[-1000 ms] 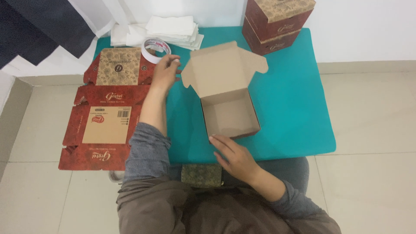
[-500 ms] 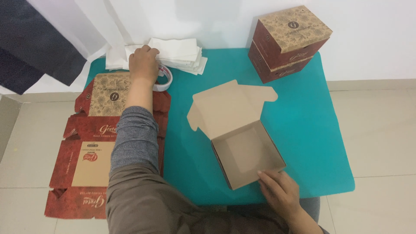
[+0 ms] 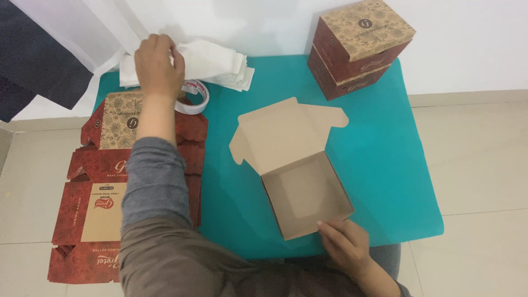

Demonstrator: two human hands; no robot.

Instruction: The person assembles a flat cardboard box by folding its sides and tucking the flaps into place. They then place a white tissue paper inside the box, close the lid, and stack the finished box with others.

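Note:
An open brown cardboard box (image 3: 308, 192) with its lid flaps raised lies in the middle of the teal table (image 3: 385, 165). My right hand (image 3: 344, 242) grips the box's near right corner at the table's front edge. My left hand (image 3: 158, 65) reaches to the far left, fingers curled on the edge of a stack of white paper sheets (image 3: 214, 60). A roll of clear tape (image 3: 193, 97) lies just beside that wrist, partly on the flat cartons.
A pile of flattened red and gold patterned cartons (image 3: 104, 187) hangs over the table's left side. Two closed red and gold boxes (image 3: 357, 47) are stacked at the far right against the white wall. A dark cloth (image 3: 38, 66) hangs at top left. Tiled floor surrounds the table.
My left hand moved from beside the tape roll up onto the white paper stack. My right hand shifted along the box's near edge, and my view moved closer.

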